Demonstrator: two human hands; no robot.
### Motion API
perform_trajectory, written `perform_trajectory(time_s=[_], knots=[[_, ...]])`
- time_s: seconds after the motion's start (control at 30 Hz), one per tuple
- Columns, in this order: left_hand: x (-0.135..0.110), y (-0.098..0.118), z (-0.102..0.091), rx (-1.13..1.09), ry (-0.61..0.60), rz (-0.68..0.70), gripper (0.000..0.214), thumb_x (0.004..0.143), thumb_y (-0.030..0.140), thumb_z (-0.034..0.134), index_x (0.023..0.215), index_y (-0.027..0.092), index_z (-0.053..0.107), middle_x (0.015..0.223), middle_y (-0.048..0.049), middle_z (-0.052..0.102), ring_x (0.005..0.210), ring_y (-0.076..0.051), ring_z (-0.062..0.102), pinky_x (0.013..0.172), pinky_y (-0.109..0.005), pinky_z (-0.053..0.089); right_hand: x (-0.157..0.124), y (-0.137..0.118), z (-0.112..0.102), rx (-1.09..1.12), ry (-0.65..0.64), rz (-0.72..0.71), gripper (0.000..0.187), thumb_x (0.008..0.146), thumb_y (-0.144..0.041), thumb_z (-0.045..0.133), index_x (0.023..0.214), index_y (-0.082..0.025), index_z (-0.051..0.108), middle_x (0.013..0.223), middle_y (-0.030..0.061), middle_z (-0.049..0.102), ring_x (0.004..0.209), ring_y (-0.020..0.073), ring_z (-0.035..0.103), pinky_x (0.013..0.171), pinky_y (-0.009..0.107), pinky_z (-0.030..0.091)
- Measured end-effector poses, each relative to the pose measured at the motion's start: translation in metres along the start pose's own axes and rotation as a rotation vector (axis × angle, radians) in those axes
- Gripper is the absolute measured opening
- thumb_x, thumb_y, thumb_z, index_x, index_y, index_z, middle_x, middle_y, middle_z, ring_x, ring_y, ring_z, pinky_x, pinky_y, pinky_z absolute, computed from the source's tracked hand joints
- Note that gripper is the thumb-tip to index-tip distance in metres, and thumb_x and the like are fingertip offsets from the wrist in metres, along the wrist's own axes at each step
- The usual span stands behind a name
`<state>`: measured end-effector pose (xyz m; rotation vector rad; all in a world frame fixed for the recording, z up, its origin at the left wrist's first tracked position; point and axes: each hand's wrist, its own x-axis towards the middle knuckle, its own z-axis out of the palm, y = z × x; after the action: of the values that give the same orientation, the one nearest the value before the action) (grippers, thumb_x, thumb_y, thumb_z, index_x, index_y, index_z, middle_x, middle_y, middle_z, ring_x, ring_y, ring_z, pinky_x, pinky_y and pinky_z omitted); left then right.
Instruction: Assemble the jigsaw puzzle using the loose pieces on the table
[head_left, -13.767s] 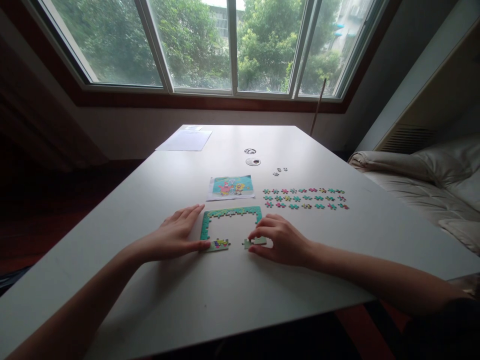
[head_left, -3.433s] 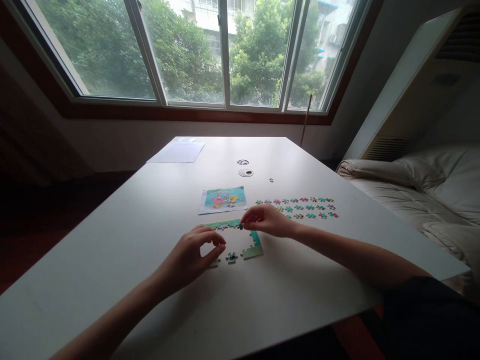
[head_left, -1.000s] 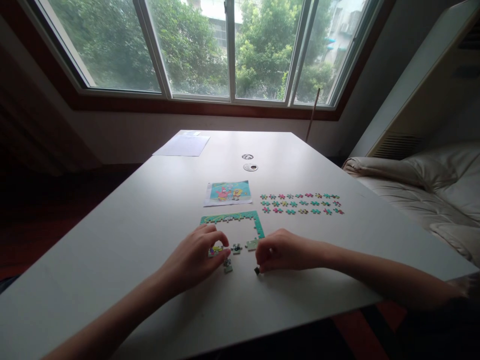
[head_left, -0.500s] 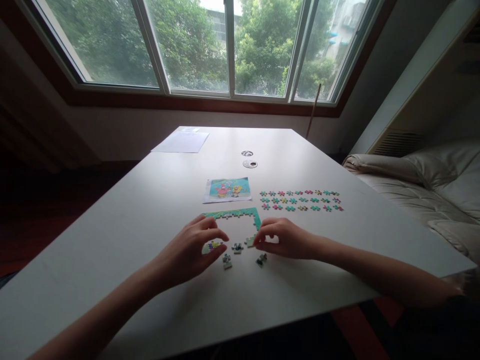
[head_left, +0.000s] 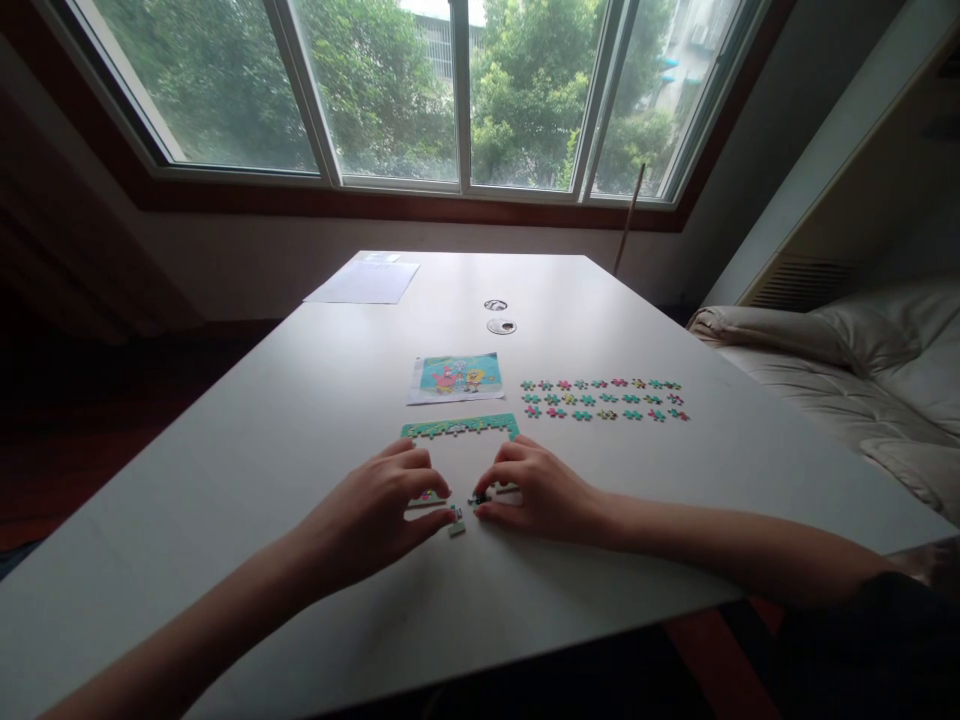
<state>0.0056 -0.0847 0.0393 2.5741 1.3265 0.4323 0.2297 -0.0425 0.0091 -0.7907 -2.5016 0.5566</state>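
Observation:
My right hand (head_left: 536, 492) is closed in a pinch on a small dark-patterned puzzle piece (head_left: 478, 498) at the bottom of the puzzle frame. On the other side, my left hand (head_left: 390, 495) is curved with thumb and fingers apart. Its thumb tip is beside a loose puzzle piece (head_left: 457, 528) lying on the table. The joined puzzle border (head_left: 459, 426) is green along its top edge; its sides are largely hidden behind my hands. A colourful strip of the lower border (head_left: 429, 498) shows between the left thumb and fingers.
Behind the border lies a printed cartoon picture (head_left: 460, 375). Several loose pieces (head_left: 606, 400) stand in rows to the right. Two round discs (head_left: 501, 326) and white paper sheets (head_left: 365, 282) lie farther back on the white table (head_left: 300, 420). A pale sofa (head_left: 825, 370) is at the right.
My right hand has moved left from the border's lower right corner to the piece at the bottom middle. My left hand has shifted slightly, its thumb now at the loose piece.

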Motion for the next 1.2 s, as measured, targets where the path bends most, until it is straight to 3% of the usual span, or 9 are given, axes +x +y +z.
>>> perform_trajectory(time_s=[0.2,0.37,0.73,1.2], knots=[[-0.021,0.001,0.007,0.032,0.016,0.156,0.017,0.088,0.021,0.051,0.095,0.025,0.066,0.081,-0.0036,0.062,0.080,-0.019,0.055,0.070,-0.029,0.046,-0.002,0.002,-0.001,0.004,-0.010,0.007,0.019,0.074,-0.034,0.071,0.088,-0.020,0.071,0.081,0.0044,0.062,0.082,0.0175,0.053,0.076,0.029,0.044],[-0.038,-0.007,0.023,0.140,0.126,0.244,0.027,0.089,0.021,0.050,0.113,0.028,0.060,0.078,-0.0023,0.060,0.074,-0.017,0.055,0.066,-0.028,0.046,-0.001,0.004,-0.002,0.036,-0.009,-0.007,0.018,0.072,-0.033,0.072,0.084,-0.020,0.072,0.076,0.0037,0.062,0.078,0.0164,0.053,0.073,0.027,0.043],[-0.034,-0.006,0.026,0.195,0.094,0.306,0.032,0.089,0.020,0.050,0.118,0.031,0.058,0.074,-0.0012,0.054,0.070,-0.017,0.053,0.067,-0.027,0.044,-0.006,-0.005,-0.001,0.054,-0.058,-0.047,0.017,0.072,-0.035,0.072,0.084,-0.022,0.072,0.072,0.0026,0.063,0.075,0.0161,0.052,0.070,0.027,0.042],[-0.033,-0.007,0.023,0.164,0.037,0.321,0.039,0.088,0.017,0.048,0.124,0.033,0.052,0.078,-0.0017,0.054,0.073,-0.017,0.051,0.068,-0.029,0.041,-0.007,-0.006,0.002,0.078,-0.031,0.015,0.016,0.071,-0.034,0.073,0.082,-0.022,0.071,0.071,0.0010,0.061,0.074,0.0149,0.052,0.072,0.026,0.041]])
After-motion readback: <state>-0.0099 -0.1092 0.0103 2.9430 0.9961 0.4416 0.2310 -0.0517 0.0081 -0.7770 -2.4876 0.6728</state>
